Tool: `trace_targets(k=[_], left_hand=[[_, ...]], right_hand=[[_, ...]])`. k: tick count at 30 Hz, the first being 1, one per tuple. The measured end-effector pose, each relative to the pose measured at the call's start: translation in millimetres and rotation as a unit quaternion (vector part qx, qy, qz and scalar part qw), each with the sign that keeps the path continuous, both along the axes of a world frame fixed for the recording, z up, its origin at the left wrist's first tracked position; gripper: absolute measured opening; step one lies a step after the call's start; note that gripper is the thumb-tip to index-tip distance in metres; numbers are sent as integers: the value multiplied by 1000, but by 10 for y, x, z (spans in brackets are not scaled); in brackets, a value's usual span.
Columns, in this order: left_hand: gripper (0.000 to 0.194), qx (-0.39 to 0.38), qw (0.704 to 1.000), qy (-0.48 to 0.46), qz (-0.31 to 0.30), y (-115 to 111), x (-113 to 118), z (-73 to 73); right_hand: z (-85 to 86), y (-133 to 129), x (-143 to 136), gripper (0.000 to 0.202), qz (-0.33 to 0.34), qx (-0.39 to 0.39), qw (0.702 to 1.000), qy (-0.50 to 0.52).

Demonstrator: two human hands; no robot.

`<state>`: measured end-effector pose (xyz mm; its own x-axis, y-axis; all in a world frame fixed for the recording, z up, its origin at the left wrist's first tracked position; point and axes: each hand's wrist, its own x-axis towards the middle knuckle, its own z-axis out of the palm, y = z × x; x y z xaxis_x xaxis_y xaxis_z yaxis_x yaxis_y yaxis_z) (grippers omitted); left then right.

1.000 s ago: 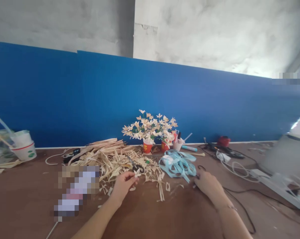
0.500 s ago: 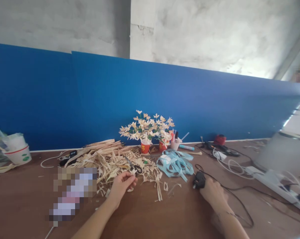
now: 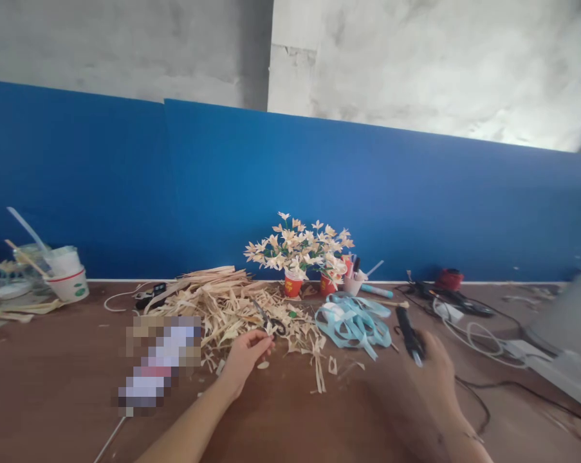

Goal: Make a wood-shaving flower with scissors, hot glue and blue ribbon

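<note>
My right hand (image 3: 430, 376) holds a black corded tool, likely a glue gun (image 3: 408, 333), raised off the brown table (image 3: 53, 379) with its tip pointing away from me. My left hand (image 3: 244, 357) rests at the near edge of a heap of pale straw strips (image 3: 222, 305), fingers curled around a small straw piece (image 3: 267, 334). Black-handled scissors (image 3: 269, 319) lie on the heap just beyond that hand. A tangle of light blue ribbon (image 3: 352, 319) lies between the two hands.
Straw flowers (image 3: 300, 247) in small red cups (image 3: 291, 286) stand against the blue back panel (image 3: 222, 186). A white cup (image 3: 69, 283) sits far left. Cables and a white power strip (image 3: 555, 366) lie at the right. A red object (image 3: 448, 278) sits by the panel.
My right hand took hold of the black tool beside the ribbon and lifted it, turning it upward. My left hand stayed by the straw heap. The view swung slightly.
</note>
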<state>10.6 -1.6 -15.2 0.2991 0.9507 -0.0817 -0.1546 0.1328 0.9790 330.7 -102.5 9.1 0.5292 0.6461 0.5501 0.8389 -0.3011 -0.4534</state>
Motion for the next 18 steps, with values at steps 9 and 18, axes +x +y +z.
trace_targets(k=[9,18], left_hand=[[32,5,1000,-30,-1,39,-1,-76],[32,32,999,-33,-24,20,18,-65]], right_hand=[[287,468,-1083,8,474,42,880,4],[-66,781,-1608,9,440,71,879,171]])
